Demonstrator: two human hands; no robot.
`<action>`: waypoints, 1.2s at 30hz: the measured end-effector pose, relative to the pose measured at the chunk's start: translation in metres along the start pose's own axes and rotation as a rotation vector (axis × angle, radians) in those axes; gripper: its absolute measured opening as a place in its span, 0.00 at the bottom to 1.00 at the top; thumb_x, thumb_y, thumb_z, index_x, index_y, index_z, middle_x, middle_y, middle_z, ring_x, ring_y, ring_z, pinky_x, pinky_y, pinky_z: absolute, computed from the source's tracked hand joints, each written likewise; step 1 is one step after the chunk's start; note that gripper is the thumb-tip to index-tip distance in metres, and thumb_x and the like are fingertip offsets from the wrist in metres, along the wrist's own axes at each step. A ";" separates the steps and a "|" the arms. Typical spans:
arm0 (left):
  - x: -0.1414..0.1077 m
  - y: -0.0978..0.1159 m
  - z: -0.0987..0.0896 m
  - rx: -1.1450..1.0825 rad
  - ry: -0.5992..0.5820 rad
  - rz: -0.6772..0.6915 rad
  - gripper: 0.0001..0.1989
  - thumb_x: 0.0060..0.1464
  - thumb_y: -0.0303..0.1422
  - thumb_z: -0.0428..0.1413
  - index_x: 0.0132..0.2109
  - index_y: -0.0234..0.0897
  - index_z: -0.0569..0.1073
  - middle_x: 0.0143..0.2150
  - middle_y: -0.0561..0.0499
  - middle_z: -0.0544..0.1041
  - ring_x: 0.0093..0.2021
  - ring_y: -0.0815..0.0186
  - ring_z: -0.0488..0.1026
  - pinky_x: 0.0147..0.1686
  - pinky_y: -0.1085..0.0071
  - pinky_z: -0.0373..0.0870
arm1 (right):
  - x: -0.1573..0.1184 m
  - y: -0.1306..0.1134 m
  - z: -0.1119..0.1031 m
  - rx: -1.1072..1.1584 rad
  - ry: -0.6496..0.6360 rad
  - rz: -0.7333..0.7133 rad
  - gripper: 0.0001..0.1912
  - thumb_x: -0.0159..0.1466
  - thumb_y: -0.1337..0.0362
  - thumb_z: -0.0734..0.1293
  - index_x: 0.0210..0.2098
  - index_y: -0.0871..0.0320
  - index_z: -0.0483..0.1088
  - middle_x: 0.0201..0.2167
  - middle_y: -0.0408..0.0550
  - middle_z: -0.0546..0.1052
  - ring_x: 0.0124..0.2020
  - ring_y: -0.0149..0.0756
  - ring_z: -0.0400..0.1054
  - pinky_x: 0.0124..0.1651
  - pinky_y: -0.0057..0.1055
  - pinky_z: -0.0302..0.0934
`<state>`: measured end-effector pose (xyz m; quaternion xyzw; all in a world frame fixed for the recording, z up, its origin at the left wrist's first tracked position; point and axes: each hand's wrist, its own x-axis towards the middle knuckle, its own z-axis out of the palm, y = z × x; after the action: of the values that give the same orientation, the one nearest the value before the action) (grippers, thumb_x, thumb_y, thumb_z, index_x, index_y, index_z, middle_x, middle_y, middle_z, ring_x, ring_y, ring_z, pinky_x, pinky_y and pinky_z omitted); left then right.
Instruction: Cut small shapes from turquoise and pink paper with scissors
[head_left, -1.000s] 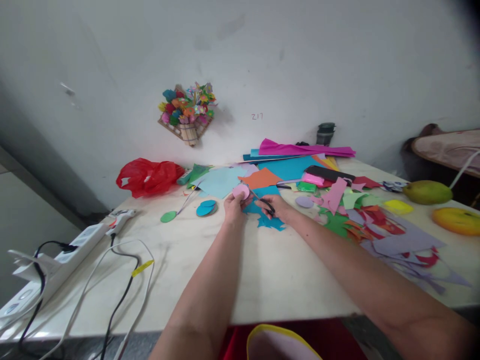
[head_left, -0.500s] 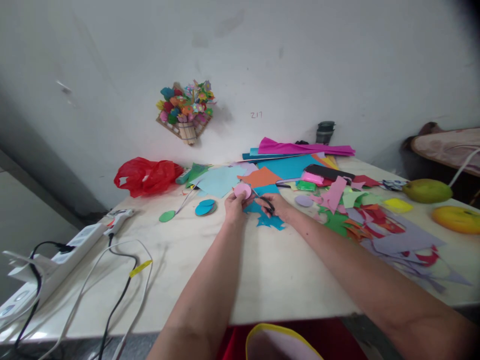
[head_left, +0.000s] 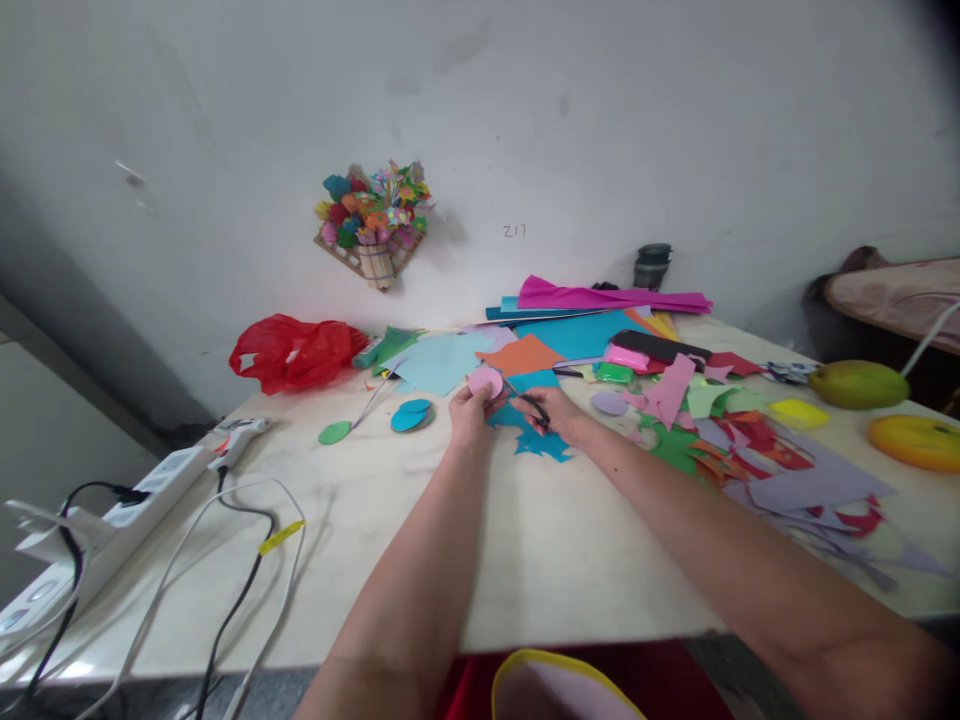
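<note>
Pinching the disc (head_left: 487,380) in my left fingers (head_left: 480,394), I grip the scissors (head_left: 537,408) in curled right fingers (head_left: 528,414), blades slanting forward-left beside the disc's right edge.

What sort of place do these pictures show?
Probably a handicraft corner, though home or workshop I cannot tell: scissors in the right hand, coloured scraps on the table, and a flower arrangement on the wall.
</note>
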<state>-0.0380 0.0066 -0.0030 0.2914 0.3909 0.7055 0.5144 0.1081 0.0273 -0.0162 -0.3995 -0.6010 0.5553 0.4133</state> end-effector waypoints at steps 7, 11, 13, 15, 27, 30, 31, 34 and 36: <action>0.001 0.002 -0.002 -0.029 0.019 -0.009 0.11 0.42 0.27 0.64 0.36 0.29 0.76 0.31 0.45 0.80 0.29 0.61 0.79 0.37 0.65 0.75 | 0.000 0.000 0.000 -0.018 -0.003 -0.002 0.13 0.53 0.59 0.74 0.26 0.59 0.70 0.13 0.37 0.66 0.11 0.24 0.54 0.12 0.23 0.49; 0.002 0.002 -0.002 -0.034 0.032 -0.009 0.11 0.42 0.27 0.64 0.36 0.30 0.76 0.31 0.45 0.80 0.30 0.61 0.79 0.39 0.65 0.75 | 0.001 0.000 0.000 -0.027 0.001 0.009 0.11 0.53 0.60 0.74 0.27 0.59 0.70 0.13 0.38 0.66 0.11 0.24 0.54 0.11 0.23 0.49; 0.002 0.002 -0.002 -0.040 0.037 -0.012 0.11 0.42 0.27 0.64 0.36 0.30 0.76 0.31 0.45 0.80 0.29 0.62 0.79 0.38 0.66 0.75 | 0.001 0.000 0.000 -0.030 0.003 0.016 0.12 0.52 0.60 0.74 0.26 0.59 0.70 0.13 0.37 0.66 0.11 0.23 0.54 0.11 0.22 0.48; 0.003 0.002 -0.002 -0.047 0.046 -0.017 0.10 0.43 0.26 0.64 0.36 0.30 0.76 0.30 0.46 0.80 0.28 0.63 0.79 0.36 0.68 0.75 | 0.000 -0.001 0.001 -0.033 0.007 0.024 0.12 0.52 0.60 0.74 0.25 0.59 0.69 0.13 0.37 0.66 0.10 0.23 0.54 0.11 0.22 0.48; 0.004 0.002 -0.004 -0.048 0.019 -0.016 0.09 0.45 0.26 0.63 0.37 0.29 0.75 0.32 0.44 0.80 0.30 0.63 0.80 0.37 0.68 0.75 | -0.002 -0.003 0.000 -0.018 -0.033 0.031 0.16 0.52 0.56 0.74 0.23 0.58 0.66 0.13 0.37 0.66 0.11 0.23 0.55 0.12 0.21 0.48; 0.005 0.001 -0.004 -0.041 0.006 -0.022 0.08 0.46 0.26 0.62 0.37 0.29 0.75 0.32 0.44 0.80 0.31 0.62 0.80 0.38 0.68 0.75 | -0.002 -0.003 -0.001 -0.005 -0.037 0.033 0.16 0.52 0.56 0.75 0.24 0.58 0.66 0.13 0.37 0.66 0.11 0.23 0.56 0.13 0.21 0.49; 0.005 0.000 -0.004 -0.037 0.002 -0.021 0.09 0.46 0.26 0.63 0.37 0.30 0.75 0.32 0.44 0.80 0.31 0.61 0.80 0.38 0.67 0.75 | -0.002 -0.003 -0.001 -0.003 -0.035 0.035 0.16 0.52 0.56 0.75 0.24 0.58 0.66 0.13 0.37 0.66 0.11 0.23 0.56 0.13 0.21 0.50; 0.006 -0.001 -0.004 -0.027 -0.009 -0.014 0.11 0.45 0.27 0.64 0.38 0.30 0.76 0.32 0.44 0.80 0.32 0.61 0.80 0.37 0.67 0.75 | -0.002 -0.003 0.000 -0.003 -0.031 0.034 0.15 0.52 0.57 0.75 0.25 0.59 0.67 0.13 0.37 0.66 0.11 0.23 0.56 0.13 0.21 0.50; 0.005 -0.001 -0.004 -0.025 -0.007 -0.012 0.11 0.44 0.27 0.64 0.37 0.30 0.76 0.32 0.44 0.80 0.32 0.61 0.80 0.36 0.68 0.75 | -0.001 -0.003 0.000 -0.001 -0.030 0.029 0.15 0.52 0.57 0.74 0.24 0.59 0.67 0.13 0.37 0.66 0.11 0.23 0.56 0.12 0.21 0.49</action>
<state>-0.0420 0.0111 -0.0060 0.2852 0.3819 0.7061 0.5237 0.1085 0.0259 -0.0134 -0.4000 -0.6016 0.5668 0.3960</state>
